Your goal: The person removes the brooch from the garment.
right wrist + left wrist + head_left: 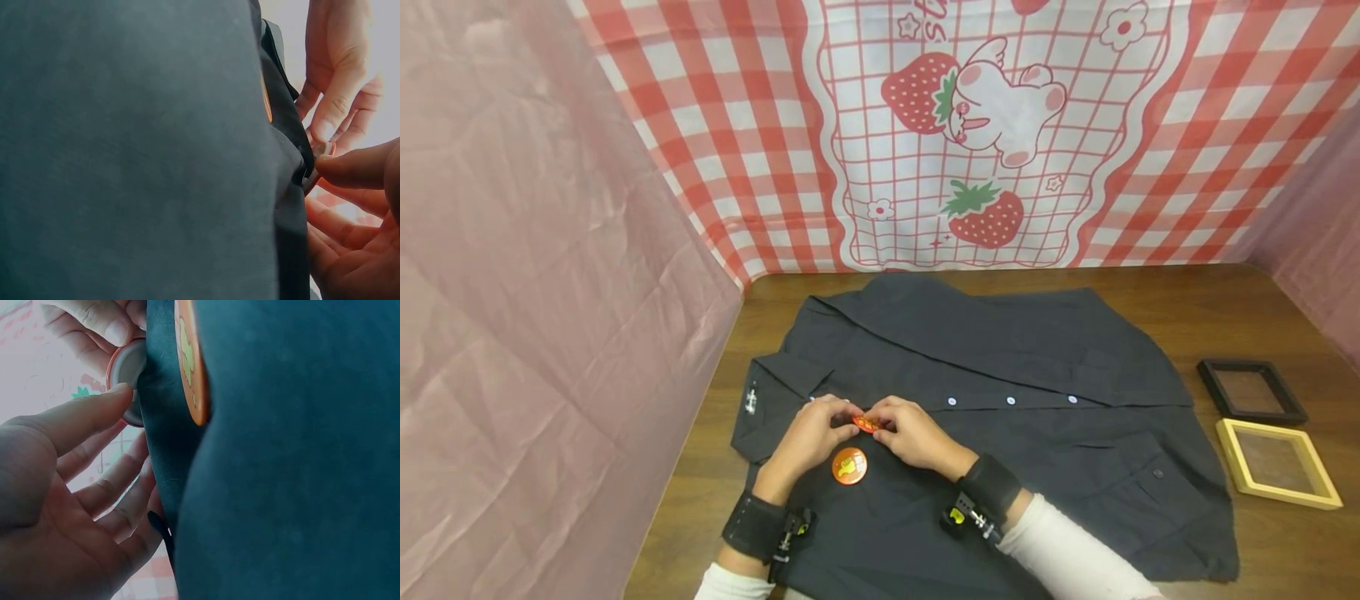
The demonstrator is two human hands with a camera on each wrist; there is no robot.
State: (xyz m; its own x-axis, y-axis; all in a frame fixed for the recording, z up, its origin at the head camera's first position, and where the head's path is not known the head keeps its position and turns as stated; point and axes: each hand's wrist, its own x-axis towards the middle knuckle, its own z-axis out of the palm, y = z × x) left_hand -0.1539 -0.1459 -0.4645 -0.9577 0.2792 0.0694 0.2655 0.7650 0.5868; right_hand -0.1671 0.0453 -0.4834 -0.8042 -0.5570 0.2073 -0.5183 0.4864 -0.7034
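Both hands meet over a dark button-up shirt (1000,483) spread out flat. Between the fingertips of my left hand (808,435) and right hand (917,435) is a red round pin badge (867,424), tilted up from the cloth. In the left wrist view, the left thumb presses on the badge's pale back (129,369) at its edge, and the other hand's fingers pinch the upper side. Its pin cannot be made out. A second badge, orange with a yellow figure (849,466), lies face up on the shirt just below the hands.
Two small frames, one black (1288,408) and one yellow (1228,454), lie on the wooden table (1210,308) right of the shirt. A checked strawberry cloth (752,167) hangs behind. Pink fabric (550,292) closes off the left side. White buttons (952,402) run along the placket.
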